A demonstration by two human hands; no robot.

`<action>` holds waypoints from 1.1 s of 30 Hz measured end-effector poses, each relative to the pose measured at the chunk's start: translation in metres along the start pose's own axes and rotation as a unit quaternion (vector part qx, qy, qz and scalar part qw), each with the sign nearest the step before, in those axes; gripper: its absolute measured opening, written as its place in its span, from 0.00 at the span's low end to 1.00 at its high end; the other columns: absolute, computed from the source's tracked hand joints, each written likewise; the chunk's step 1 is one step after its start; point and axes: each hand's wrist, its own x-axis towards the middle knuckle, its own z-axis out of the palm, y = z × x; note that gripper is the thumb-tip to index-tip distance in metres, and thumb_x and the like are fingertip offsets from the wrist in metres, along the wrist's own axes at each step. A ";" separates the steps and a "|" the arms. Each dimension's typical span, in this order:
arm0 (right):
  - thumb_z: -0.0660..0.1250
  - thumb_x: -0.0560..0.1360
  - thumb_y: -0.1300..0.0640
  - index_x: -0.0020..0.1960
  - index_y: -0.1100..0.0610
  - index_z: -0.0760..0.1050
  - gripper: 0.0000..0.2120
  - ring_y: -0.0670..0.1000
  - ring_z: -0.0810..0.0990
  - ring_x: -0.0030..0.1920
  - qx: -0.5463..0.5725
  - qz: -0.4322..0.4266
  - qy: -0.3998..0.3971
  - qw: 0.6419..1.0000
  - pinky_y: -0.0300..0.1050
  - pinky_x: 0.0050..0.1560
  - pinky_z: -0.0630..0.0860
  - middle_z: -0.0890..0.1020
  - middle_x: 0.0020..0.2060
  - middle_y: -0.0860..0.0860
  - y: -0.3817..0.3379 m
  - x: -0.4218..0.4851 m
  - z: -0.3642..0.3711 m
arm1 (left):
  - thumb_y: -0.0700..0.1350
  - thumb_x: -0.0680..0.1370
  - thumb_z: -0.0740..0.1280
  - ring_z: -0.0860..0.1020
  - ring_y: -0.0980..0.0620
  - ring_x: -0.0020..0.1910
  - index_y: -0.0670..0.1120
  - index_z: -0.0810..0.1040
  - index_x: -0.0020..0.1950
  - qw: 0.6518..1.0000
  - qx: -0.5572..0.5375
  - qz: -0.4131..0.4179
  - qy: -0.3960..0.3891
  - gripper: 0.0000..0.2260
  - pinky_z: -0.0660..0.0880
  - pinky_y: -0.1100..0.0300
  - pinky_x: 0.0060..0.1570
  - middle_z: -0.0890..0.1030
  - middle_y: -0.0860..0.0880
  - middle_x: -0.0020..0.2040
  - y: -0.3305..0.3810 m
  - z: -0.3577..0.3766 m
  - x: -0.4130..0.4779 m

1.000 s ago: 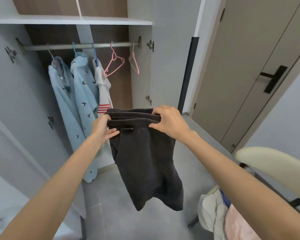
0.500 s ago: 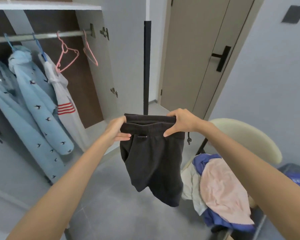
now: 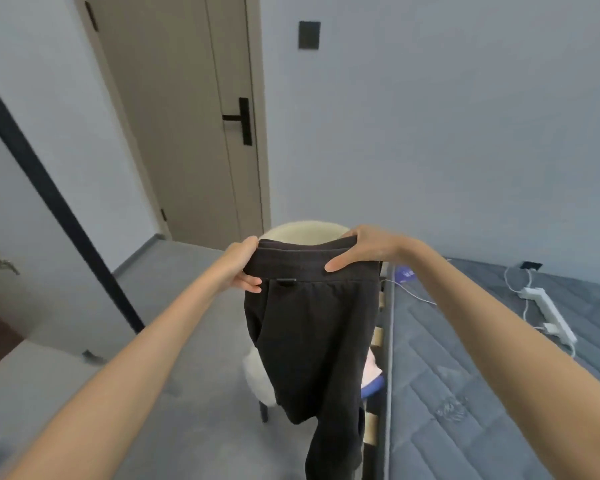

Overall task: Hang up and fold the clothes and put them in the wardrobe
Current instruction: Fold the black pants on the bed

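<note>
A pair of dark grey shorts (image 3: 312, 341) hangs in the air in front of me, held by the waistband. My left hand (image 3: 245, 266) grips the waistband's left end, fingers curled under it. My right hand (image 3: 359, 249) holds the right end, thumb in front and fingers over the top. The legs of the shorts hang down over a cream chair (image 3: 302, 228), hiding most of the clothes piled on its seat; a bit of pink and blue cloth (image 3: 373, 377) shows at the shorts' right edge. The wardrobe's rail is out of view.
A grey mattress (image 3: 482, 393) fills the right side, with a white power strip (image 3: 548, 313) and cables on it. A beige door (image 3: 187, 116) with a black handle stands behind the chair. An open grey wardrobe door (image 3: 32, 220) with a black edge is at left.
My view has swung right, away from the wardrobe rail and its hanging clothes, toward the chair and bed. Both hands kept their hold on the shorts' waistband and carried them along.
</note>
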 end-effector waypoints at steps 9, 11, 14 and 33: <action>0.81 0.61 0.49 0.50 0.53 0.78 0.22 0.53 0.80 0.46 -0.197 0.166 0.147 0.955 0.52 0.48 0.79 0.83 0.45 0.50 0.138 -0.099 -0.102 | 0.47 0.81 0.50 0.83 0.43 0.36 0.44 0.68 0.71 0.985 0.050 0.022 -0.166 0.20 0.82 0.51 0.45 0.76 0.39 0.64 0.078 0.224 0.045; 0.79 0.63 0.53 0.51 0.52 0.76 0.19 0.53 0.77 0.45 -0.238 0.183 0.222 0.928 0.48 0.40 0.75 0.81 0.45 0.49 0.162 -0.117 -0.118 | 0.46 0.83 0.48 0.83 0.42 0.43 0.43 0.65 0.73 0.981 0.030 0.035 -0.191 0.20 0.82 0.51 0.45 0.74 0.38 0.66 0.097 0.265 0.046; 0.75 0.66 0.58 0.51 0.53 0.75 0.15 0.55 0.76 0.47 -0.278 0.186 0.352 0.874 0.45 0.39 0.65 0.80 0.46 0.51 0.188 -0.144 -0.141 | 0.42 0.83 0.47 0.83 0.41 0.47 0.42 0.66 0.71 0.972 -0.009 0.079 -0.219 0.19 0.82 0.53 0.43 0.75 0.39 0.65 0.132 0.315 0.041; 0.66 0.75 0.60 0.53 0.55 0.73 0.08 0.53 0.72 0.55 -0.252 0.400 0.366 0.801 0.47 0.49 0.71 0.75 0.52 0.50 0.310 -0.222 0.053 | 0.30 0.77 0.51 0.74 0.47 0.54 0.47 0.70 0.46 0.911 0.076 0.046 -0.402 0.15 0.75 0.62 0.38 0.73 0.42 0.55 -0.057 0.449 0.052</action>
